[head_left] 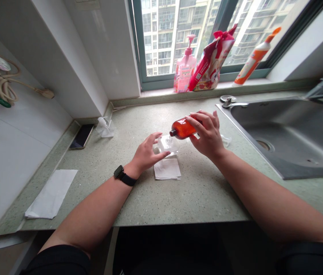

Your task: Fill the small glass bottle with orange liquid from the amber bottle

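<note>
My right hand [207, 133] grips an amber bottle [184, 128] from its base end. The bottle is tipped nearly level, with its open dark neck pointing left over a small clear container [169, 145]. Clear liquid seems to run from the neck into it. Around the container's left side curve the thumb and fingers of my left hand [147, 152], steadying it. A folded white tissue [167, 169] lies on the counter just in front of the container. Partly hidden behind my right hand is a clear plastic piece [226, 141], whose kind I cannot make out.
A phone [81, 136], a translucent white item [105, 127] and a folded paper towel [51, 194] lie to the left. At right is a steel sink [293, 168]. A pink pump bottle [184, 70], a red bag [213, 61] and an orange-white bottle [252, 61] line the windowsill.
</note>
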Demonstrator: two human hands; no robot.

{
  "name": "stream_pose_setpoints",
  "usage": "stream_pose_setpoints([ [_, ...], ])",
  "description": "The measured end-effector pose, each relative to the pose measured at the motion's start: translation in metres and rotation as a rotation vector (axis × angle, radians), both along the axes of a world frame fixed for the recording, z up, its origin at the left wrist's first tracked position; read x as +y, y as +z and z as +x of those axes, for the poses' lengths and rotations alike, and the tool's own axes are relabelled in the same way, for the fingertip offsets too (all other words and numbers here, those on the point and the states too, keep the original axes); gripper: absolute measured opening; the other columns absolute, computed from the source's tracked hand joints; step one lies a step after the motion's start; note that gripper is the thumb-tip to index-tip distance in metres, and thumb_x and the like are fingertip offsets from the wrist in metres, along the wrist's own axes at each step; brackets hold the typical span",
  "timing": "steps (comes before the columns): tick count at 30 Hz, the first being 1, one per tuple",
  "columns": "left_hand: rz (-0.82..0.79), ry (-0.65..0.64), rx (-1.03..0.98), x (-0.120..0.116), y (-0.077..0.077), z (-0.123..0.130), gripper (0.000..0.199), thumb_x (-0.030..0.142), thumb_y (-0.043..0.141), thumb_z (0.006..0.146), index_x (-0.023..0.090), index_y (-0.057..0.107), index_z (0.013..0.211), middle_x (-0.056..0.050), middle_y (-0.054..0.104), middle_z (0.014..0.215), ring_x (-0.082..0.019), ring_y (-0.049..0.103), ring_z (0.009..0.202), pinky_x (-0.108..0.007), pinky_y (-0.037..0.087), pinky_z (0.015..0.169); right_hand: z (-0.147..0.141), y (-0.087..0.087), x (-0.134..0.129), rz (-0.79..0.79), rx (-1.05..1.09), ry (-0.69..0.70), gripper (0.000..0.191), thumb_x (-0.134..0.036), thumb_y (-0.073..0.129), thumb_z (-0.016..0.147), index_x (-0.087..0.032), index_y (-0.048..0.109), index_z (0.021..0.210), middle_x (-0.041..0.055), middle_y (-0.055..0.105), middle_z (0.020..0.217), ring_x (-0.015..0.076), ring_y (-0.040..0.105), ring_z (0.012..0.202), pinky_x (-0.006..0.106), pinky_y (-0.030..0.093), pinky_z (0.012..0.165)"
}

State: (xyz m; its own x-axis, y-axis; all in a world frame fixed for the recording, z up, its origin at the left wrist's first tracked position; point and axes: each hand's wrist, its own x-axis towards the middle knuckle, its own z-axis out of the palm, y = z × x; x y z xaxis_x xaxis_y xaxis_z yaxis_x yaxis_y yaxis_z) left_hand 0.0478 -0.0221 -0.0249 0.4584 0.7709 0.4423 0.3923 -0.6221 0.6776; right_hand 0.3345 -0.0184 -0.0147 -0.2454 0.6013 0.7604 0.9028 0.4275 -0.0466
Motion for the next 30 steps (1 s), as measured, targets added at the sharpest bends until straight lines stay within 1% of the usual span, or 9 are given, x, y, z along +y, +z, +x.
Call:
stream_pose_setpoints([
  [7, -0.003, -0.005, -0.007, 0.0001, 0.0005, 0.0005, 0.072, 0.048, 0.086, 0.089, 0.025, 0.050, 0.147, -0.015, 0.066, 0.146, -0.033, 0.075, 0.122, -0.051, 0.067, 0.099, -0.0012, 0.0001, -0.0006, 0.024, -0.003, 0.001, 0.084, -0.016, 0.069, 0.092, -0.048, 0.037, 0.163, 0.0050, 0.062, 0.146, 0.0363, 0.052, 0.146, 0.071, 0.026, 0.131],
  [15, 0.005, -0.007, -0.005, 0.0001, 0.0003, -0.0001, 0.072, 0.049, 0.086, 0.089, 0.026, 0.050, 0.147, -0.015, 0.067, 0.145, -0.033, 0.075, 0.122, -0.052, 0.068, 0.098, -0.0006, 0.0004, -0.0006, 0.009, 0.004, 0.002, 0.088, -0.015, 0.069, 0.091, -0.050, 0.035, 0.164, 0.0039, 0.062, 0.148, 0.0368, 0.051, 0.147, 0.071, 0.024, 0.132],
  [19, 0.012, -0.010, -0.011, 0.0007, -0.0007, -0.0001, 0.072, 0.049, 0.086, 0.090, 0.026, 0.050, 0.147, -0.014, 0.066, 0.146, -0.033, 0.076, 0.121, -0.052, 0.068, 0.098, 0.0001, -0.0001, 0.0000, 0.036, -0.007, 0.013, 0.084, -0.016, 0.069, 0.092, -0.048, 0.037, 0.163, 0.0049, 0.062, 0.147, 0.0359, 0.052, 0.146, 0.072, 0.025, 0.132],
  [23, 0.001, -0.009, -0.007, 0.0008, -0.0005, -0.0002, 0.072, 0.049, 0.085, 0.090, 0.025, 0.050, 0.147, -0.015, 0.066, 0.147, -0.033, 0.075, 0.122, -0.052, 0.067, 0.099, 0.0001, -0.0004, 0.0002, 0.033, -0.023, -0.009, 0.080, -0.017, 0.068, 0.093, -0.046, 0.039, 0.162, 0.0050, 0.062, 0.146, 0.0350, 0.053, 0.146, 0.071, 0.026, 0.132],
  [30, 0.004, -0.005, -0.004, 0.0010, -0.0006, 0.0002, 0.072, 0.049, 0.086, 0.089, 0.026, 0.050, 0.147, -0.014, 0.066, 0.146, -0.033, 0.075, 0.121, -0.052, 0.067, 0.099, 0.0001, -0.0006, 0.0002, 0.028, -0.008, 0.000, 0.083, -0.016, 0.069, 0.092, -0.048, 0.038, 0.162, 0.0042, 0.062, 0.148, 0.0352, 0.052, 0.147, 0.070, 0.025, 0.132],
])
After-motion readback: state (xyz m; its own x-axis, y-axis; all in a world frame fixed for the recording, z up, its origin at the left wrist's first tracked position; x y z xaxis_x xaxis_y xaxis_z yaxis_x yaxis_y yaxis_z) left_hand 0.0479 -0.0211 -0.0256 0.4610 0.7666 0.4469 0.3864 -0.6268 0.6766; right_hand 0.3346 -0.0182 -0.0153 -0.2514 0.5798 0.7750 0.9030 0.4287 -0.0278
